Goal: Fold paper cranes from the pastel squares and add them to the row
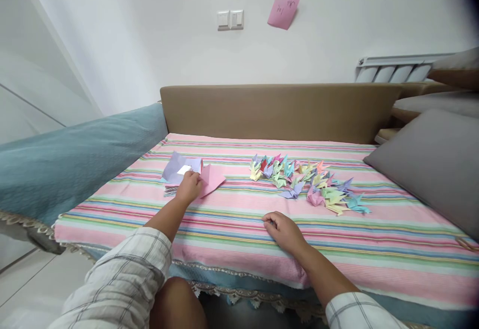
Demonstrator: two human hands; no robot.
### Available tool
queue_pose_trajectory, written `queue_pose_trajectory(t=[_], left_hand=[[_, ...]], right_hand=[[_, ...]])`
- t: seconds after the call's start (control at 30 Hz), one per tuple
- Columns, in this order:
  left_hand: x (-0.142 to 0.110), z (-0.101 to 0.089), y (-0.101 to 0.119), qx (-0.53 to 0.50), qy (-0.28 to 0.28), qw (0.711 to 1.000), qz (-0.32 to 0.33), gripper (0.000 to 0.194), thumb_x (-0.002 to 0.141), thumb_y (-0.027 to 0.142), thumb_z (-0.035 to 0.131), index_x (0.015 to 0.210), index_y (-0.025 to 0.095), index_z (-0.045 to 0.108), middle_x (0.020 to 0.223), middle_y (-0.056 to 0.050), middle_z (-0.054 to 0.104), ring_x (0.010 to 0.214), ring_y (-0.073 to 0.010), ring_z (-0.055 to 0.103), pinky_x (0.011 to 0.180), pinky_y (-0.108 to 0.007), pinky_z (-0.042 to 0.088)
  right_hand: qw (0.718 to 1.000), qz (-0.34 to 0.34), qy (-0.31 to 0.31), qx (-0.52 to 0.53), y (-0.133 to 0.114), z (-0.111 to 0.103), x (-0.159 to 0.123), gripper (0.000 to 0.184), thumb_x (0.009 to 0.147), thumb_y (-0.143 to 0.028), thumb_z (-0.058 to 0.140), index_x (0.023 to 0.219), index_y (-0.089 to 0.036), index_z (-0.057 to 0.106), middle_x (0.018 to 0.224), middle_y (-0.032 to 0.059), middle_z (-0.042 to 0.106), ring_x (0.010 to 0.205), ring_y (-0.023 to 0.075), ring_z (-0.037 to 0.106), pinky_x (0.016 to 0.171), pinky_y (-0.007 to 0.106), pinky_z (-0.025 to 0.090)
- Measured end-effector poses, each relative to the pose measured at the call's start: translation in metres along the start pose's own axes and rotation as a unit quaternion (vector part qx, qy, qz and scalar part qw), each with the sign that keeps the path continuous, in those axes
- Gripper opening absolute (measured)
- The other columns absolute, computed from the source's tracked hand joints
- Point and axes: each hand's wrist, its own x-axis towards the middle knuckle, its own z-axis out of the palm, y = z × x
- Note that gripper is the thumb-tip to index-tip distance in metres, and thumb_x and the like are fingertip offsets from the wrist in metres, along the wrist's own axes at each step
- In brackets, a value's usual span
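My left hand is closed at the edge of a pink sheet of paper, which juts out to the right of its fingers. Under and beyond that hand lies a stack of square paper, with a purple sheet on top and a small white piece by the fingertips. My right hand rests on the striped cloth with its fingers curled in, and nothing shows in it. Beyond it lies a cluster of folded paper cranes in many colours, among them a pink crane and a blue crane.
The striped cloth covers a sofa seat with a brown backrest. A blue-covered armrest bounds the left side, and a grey cushion the right. A pink note and light switches are on the wall.
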Motion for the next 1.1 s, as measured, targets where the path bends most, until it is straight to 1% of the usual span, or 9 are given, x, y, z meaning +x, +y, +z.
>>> queue_pose_trajectory(t=[0.17,0.3,0.4,0.57,0.67,0.83,0.93,1.03,1.1], left_hand=[[0.008,-0.006,-0.003,-0.014,0.019,1.0,0.0,0.016,0.077,0.028,0.047,0.074,0.015,0.056,0.095,-0.009,0.056,0.09,-0.0215,0.054,0.078,-0.031,0.043],[0.004,-0.014,0.007,-0.023,0.031,0.999,0.004,0.019,0.08,0.03,0.042,0.073,0.017,0.054,0.074,-0.003,0.055,0.072,-0.0179,0.053,0.063,-0.028,0.041],[-0.011,-0.014,0.026,-0.045,0.031,0.996,0.07,0.019,0.08,0.029,0.044,0.068,0.018,0.053,0.066,-0.001,0.053,0.065,-0.0165,0.051,0.058,-0.027,0.038],[-0.052,0.005,0.065,-0.103,-0.031,0.966,0.234,0.014,0.076,0.017,0.048,0.075,0.018,0.062,0.078,-0.003,0.061,0.078,-0.0169,0.056,0.071,-0.027,0.043],[-0.078,0.022,0.083,-0.112,-0.077,0.955,0.264,0.015,0.074,0.013,0.051,0.079,0.019,0.063,0.083,-0.004,0.062,0.08,-0.0166,0.057,0.071,-0.027,0.044],[-0.116,0.035,0.107,-0.145,-0.121,0.937,0.293,0.012,0.076,0.015,0.055,0.082,0.019,0.065,0.085,-0.004,0.061,0.083,-0.0169,0.058,0.075,-0.028,0.046],[-0.133,0.04,0.116,-0.17,-0.132,0.933,0.289,0.012,0.076,0.016,0.057,0.084,0.02,0.067,0.088,-0.005,0.061,0.086,-0.017,0.059,0.077,-0.028,0.046],[-0.144,0.047,0.115,-0.181,-0.138,0.931,0.286,0.014,0.077,0.02,0.058,0.086,0.021,0.068,0.088,-0.004,0.061,0.084,-0.0156,0.059,0.076,-0.027,0.047],[-0.146,0.051,0.11,-0.145,-0.13,0.935,0.296,0.023,0.073,0.023,0.063,0.095,0.022,0.067,0.096,-0.006,0.06,0.085,-0.0171,0.059,0.075,-0.028,0.046]], right_hand=[[1.0,-0.01,0.006,0.0,0.004,0.002,0.002,0.024,0.08,-0.027,0.045,0.092,-0.022,0.064,0.093,0.0043,0.064,0.084,0.0184,0.059,0.072,0.028,0.042],[1.0,-0.016,0.007,0.005,0.005,0.001,0.002,0.023,0.08,-0.027,0.046,0.091,-0.022,0.065,0.092,0.0042,0.065,0.083,0.0185,0.059,0.071,0.028,0.043],[0.999,-0.025,0.009,0.02,0.003,-0.002,0.002,0.022,0.08,-0.027,0.046,0.09,-0.021,0.064,0.091,0.0042,0.065,0.082,0.0181,0.059,0.072,0.029,0.043],[0.999,-0.033,0.017,0.032,0.004,-0.006,-0.003,0.021,0.081,-0.027,0.046,0.092,-0.021,0.062,0.087,0.0036,0.064,0.077,0.0167,0.059,0.071,0.028,0.045],[0.998,-0.041,0.045,0.016,0.008,-0.007,-0.006,0.024,0.078,-0.027,0.051,0.1,-0.02,0.057,0.091,0.0043,0.062,0.08,0.0171,0.059,0.072,0.029,0.047],[0.978,-0.11,0.153,-0.087,0.013,-0.011,-0.011,0.048,0.07,-0.02,0.061,0.116,-0.018,0.052,0.117,0.0123,0.052,0.112,0.0263,0.046,0.095,0.041,0.041],[0.974,-0.138,0.132,-0.122,0.018,-0.014,-0.013,0.047,0.067,-0.011,0.059,0.113,-0.021,0.059,0.123,0.0114,0.048,0.116,0.0267,0.042,0.098,0.042,0.039],[0.975,-0.151,0.088,-0.135,0.025,-0.014,-0.016,0.035,0.068,-0.005,0.054,0.094,-0.023,0.069,0.119,0.0083,0.053,0.113,0.0248,0.045,0.097,0.04,0.04],[0.977,-0.152,0.073,-0.128,0.029,-0.014,-0.018,0.033,0.07,-0.004,0.053,0.091,-0.024,0.071,0.114,0.0071,0.057,0.108,0.0229,0.049,0.095,0.039,0.042]])
